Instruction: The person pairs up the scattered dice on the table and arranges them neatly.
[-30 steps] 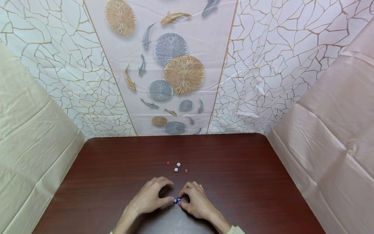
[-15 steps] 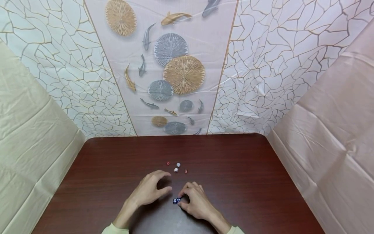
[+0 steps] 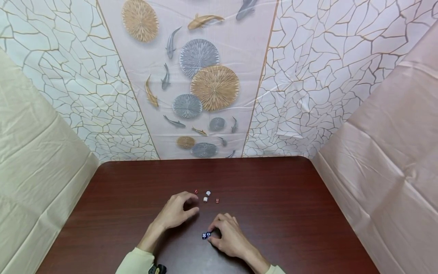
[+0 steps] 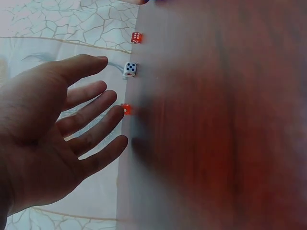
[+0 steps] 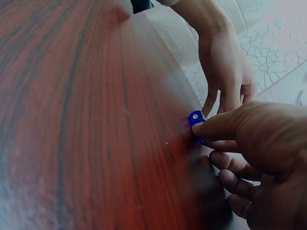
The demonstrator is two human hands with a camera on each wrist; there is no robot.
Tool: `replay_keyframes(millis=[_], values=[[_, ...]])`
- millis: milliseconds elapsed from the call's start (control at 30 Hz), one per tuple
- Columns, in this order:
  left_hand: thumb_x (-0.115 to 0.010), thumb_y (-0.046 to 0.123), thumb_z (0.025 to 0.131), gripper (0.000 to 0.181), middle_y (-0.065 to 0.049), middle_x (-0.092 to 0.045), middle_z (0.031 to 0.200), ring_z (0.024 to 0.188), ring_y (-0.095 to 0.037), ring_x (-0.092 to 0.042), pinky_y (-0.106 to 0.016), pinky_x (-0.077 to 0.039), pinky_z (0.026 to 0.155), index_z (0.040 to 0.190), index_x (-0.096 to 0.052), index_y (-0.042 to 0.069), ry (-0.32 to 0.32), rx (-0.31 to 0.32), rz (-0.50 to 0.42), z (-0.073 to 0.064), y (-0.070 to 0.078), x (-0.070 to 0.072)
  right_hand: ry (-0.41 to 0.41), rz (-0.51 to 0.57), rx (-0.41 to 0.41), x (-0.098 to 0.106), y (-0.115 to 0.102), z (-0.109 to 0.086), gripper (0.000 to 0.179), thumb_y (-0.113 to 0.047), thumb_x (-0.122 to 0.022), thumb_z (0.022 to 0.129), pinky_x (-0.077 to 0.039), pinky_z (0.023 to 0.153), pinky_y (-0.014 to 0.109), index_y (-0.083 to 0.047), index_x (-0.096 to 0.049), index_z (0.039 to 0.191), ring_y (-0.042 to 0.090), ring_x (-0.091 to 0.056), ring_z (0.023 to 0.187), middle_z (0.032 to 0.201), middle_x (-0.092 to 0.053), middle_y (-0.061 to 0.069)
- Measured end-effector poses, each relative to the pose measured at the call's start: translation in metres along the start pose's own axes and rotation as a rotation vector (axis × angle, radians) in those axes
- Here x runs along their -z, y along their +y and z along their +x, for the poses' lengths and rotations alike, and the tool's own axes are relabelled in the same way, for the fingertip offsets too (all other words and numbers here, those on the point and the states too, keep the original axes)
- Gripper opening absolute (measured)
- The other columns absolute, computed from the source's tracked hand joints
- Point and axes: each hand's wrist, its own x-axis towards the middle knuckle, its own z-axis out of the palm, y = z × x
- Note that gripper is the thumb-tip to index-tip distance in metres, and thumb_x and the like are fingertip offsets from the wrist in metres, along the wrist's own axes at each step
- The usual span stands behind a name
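Two blue dice (image 3: 204,236) with white pips sit side by side on the table, close in front of me. My right hand (image 3: 229,236) pinches the right one between thumb and index finger; in the right wrist view the thumb covers part of the blue die (image 5: 195,117). Further forward and left, my left hand (image 3: 176,211) is held over the table with relaxed fingers and nothing in it. Its fingertips are near the left red die (image 3: 196,191). Beside that are two white dice (image 3: 205,199) and a second red die (image 3: 217,200).
The dark red-brown wooden table (image 3: 273,198) ends at a patterned cloth backdrop (image 3: 294,95). Pale cloth panels (image 3: 383,160) flank it on both sides. A black band (image 3: 157,269) shows at my left sleeve.
My left hand has drawn away from the blue dice, moving forward and left toward the red and white dice. My right hand stays in place on the blue die.
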Motion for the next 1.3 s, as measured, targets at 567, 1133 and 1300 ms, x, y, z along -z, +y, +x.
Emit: replay_keyframes(millis=[567,1133,1300], values=[[-0.087,0.013,0.098,0.023,-0.007,-0.082,0.113,0.104,-0.022,-0.078,-0.038,-0.064,0.093,0.120,-0.082,0.008,-0.025,0.020,-0.002,0.028,-0.001,-0.014,0.000,-0.006,0.006,-0.001,0.000,-0.001,0.018,-0.021,-0.096,0.087,-0.044,0.091,0.032,-0.018,-0.084,0.100,0.009,-0.060,0.104,0.103,-0.072,-0.010],[-0.089,0.012,0.096,0.018,-0.002,-0.081,0.108,0.098,-0.018,-0.076,-0.035,-0.063,0.087,0.113,-0.085,0.012,-0.037,0.056,0.014,0.040,-0.003,-0.024,0.003,-0.007,0.010,-0.001,0.000,-0.001,0.018,-0.020,-0.096,0.087,-0.044,0.091,0.032,-0.018,-0.084,0.100,0.010,-0.060,0.104,0.103,-0.072,-0.009],[-0.090,0.012,0.096,0.017,0.000,-0.080,0.106,0.097,-0.016,-0.075,-0.033,-0.062,0.085,0.112,-0.085,0.012,-0.039,0.054,0.023,0.041,-0.004,-0.025,-0.001,-0.004,0.010,-0.001,0.000,-0.001,0.017,-0.019,-0.095,0.088,-0.045,0.092,0.033,-0.017,-0.084,0.100,0.010,-0.060,0.104,0.103,-0.072,-0.008]])
